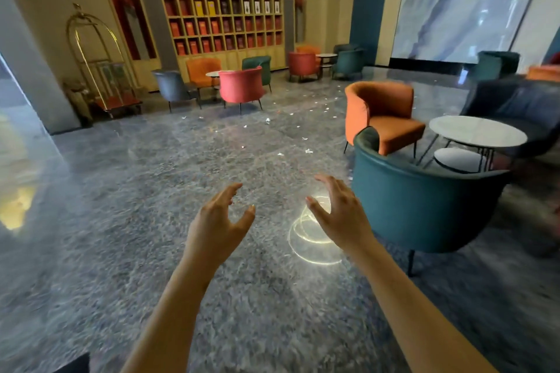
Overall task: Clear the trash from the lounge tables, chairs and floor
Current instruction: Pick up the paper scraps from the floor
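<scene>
My left hand [219,218] and my right hand [336,212] are stretched out in front of me above the polished grey floor, fingers spread and curled, both holding nothing. Several small white scraps of paper trash [308,151] lie scattered on the floor well beyond my hands, with more scraps [268,120] farther off toward the pink chair. A round white table [477,131] with a lower small table [457,159] stands at the right; I see nothing on their tops.
A teal armchair [424,200] stands close on my right, an orange armchair [381,115] behind it, and a dark sofa [521,112] farther right. A pink chair [241,86] and more seats line the bookshelf wall. A brass luggage cart [100,70] stands at the left.
</scene>
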Demonstrator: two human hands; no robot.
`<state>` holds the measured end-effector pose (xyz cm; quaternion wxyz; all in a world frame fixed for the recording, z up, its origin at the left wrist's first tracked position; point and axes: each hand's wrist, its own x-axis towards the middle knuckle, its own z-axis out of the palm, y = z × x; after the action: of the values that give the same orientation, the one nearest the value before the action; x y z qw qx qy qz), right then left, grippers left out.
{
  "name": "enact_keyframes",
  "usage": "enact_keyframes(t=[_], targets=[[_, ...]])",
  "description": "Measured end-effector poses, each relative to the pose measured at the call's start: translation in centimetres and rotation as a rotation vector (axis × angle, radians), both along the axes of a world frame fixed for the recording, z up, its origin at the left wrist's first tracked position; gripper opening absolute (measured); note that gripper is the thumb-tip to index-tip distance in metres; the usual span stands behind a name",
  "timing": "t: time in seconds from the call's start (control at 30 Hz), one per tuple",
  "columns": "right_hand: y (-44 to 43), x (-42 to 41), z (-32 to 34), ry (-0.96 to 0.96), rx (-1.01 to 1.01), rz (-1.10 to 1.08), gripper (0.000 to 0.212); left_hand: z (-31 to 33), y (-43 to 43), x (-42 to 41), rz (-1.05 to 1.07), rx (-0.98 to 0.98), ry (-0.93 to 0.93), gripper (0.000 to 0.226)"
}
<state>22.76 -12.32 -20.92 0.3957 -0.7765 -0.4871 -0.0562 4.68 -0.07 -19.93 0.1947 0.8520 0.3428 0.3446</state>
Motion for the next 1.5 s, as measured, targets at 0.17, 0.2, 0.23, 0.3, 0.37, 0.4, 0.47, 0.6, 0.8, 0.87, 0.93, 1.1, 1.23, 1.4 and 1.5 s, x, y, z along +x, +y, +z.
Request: enact_keyframes(t=[0.17, 0.2, 0.23, 0.3, 0.37, 0.4, 0.47, 0.6, 0.8, 0.87, 0.93, 1.1, 1.23, 1.4, 1.5], targets=[[4.7, 5.5, -2.2, 0.026, -0.056, -0.062, 0.046, -1.4, 6.7, 6.8, -0.092, -0.03, 0.028, 0.051], [6.1, 6.7, -2.3, 0.031, -0.056, -0.08, 0.046, -1.6, 8.4, 8.3, -0.107, -0.029, 0.031, 0.051], [7.7, 7.9, -2.4, 0.031, -0.055, -0.099, 0.046, -1.6, 10.2, 9.8, -0.126, -0.027, 0.034, 0.052], [11.0, 10.3, -2.3, 0.026, -0.051, -0.132, 0.045, -1.5, 13.8, 12.7, -0.17, -0.015, 0.034, 0.052], [14.3, 12.4, -1.8, 0.03, -0.058, -0.168, 0.045, -0.9, 17.5, 15.3, -0.212, -0.005, 0.044, 0.052], [15.9, 13.5, -1.5, 0.035, -0.063, -0.181, 0.046, -0.5, 19.4, 16.6, -0.232, -0.004, 0.053, 0.052], [19.0, 15.7, -1.0, 0.048, -0.052, -0.214, 0.046, 0.1, 23.1, 19.3, -0.263, 0.003, 0.066, 0.051], [24.0, 20.5, -1.0, 0.073, -0.022, -0.285, 0.046, 0.3, 29.4, 25.4, -0.319, -0.001, 0.048, 0.047], [30.5, 28.9, -4.3, 0.138, -0.084, -0.348, 0.045, -3.1, 36.3, 35.1, -0.403, -0.059, 0.089, 0.047], [33.1, 32.8, -5.3, 0.166, -0.089, -0.358, 0.046, -4.2, 38.9, 38.9, -0.416, -0.067, 0.105, 0.048], [36.2, 37.4, -6.0, 0.179, -0.074, -0.365, 0.047, -5.0, 41.9, 43.4, -0.423, -0.063, 0.107, 0.049], [43.3, 50.0, -6.1, 0.206, -0.074, -0.366, 0.049, -4.1, 49.4, 55.8, -0.421, -0.057, 0.126, 0.05], [49.6, 59.7, -5.2, 0.203, -0.088, -0.35, 0.048, -2.8, 55.8, 64.3, -0.395, -0.021, 0.139, 0.051], [57.3, 68.6, -5.9, 0.242, -0.089, -0.323, 0.049, -3.9, 63.7, 72.1, -0.359, -0.038, 0.151, 0.052], [61.7, 74.0, -7.5, 0.253, -0.095, -0.328, 0.047, -5.5, 69.0, 77.5, -0.356, -0.048, 0.163, 0.053]])
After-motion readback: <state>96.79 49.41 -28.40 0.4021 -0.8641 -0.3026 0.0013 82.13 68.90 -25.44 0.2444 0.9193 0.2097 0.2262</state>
